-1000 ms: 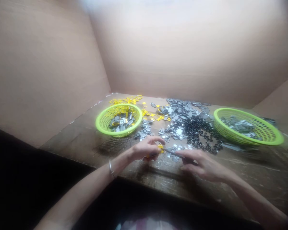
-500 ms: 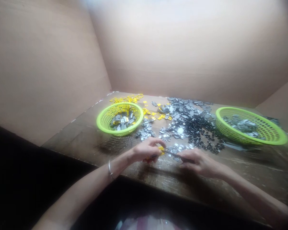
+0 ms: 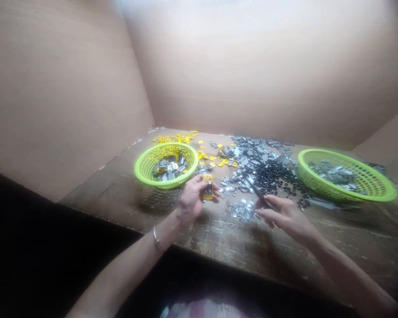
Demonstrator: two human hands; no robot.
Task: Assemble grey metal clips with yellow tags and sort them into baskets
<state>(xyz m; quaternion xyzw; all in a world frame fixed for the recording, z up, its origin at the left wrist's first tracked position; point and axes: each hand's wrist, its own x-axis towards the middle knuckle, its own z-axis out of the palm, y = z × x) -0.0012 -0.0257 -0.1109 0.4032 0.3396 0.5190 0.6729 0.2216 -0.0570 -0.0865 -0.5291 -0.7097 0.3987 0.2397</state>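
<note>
My left hand (image 3: pixel 192 197) is closed on a small yellow frame with a dark grey centre (image 3: pixel 208 187), turned face up above the table. A slim dark tool like a screwdriver or tweezers (image 3: pixel 261 194) is pinched in my right hand (image 3: pixel 285 217), its tip pointing up and left over the loose parts. Between the hands lies a little pile of shiny silver pieces (image 3: pixel 242 209). Beyond it are black small parts (image 3: pixel 273 176), grey flat plates (image 3: pixel 258 150) and yellow frames (image 3: pixel 177 137).
A lime-green basket (image 3: pixel 142 179) holding grey and yellow pieces stands at the left. Another green basket (image 3: pixel 381 194) with silvery pieces sits at the right, appearing tilted. Tan panels (image 3: pixel 252 88) wall in the worn brown table (image 3: pixel 212 243) at the back and sides.
My left hand has moved up and turned, now showing the yellow piece's face. The dark tool has come away from that piece and swung upward in my right hand.
</note>
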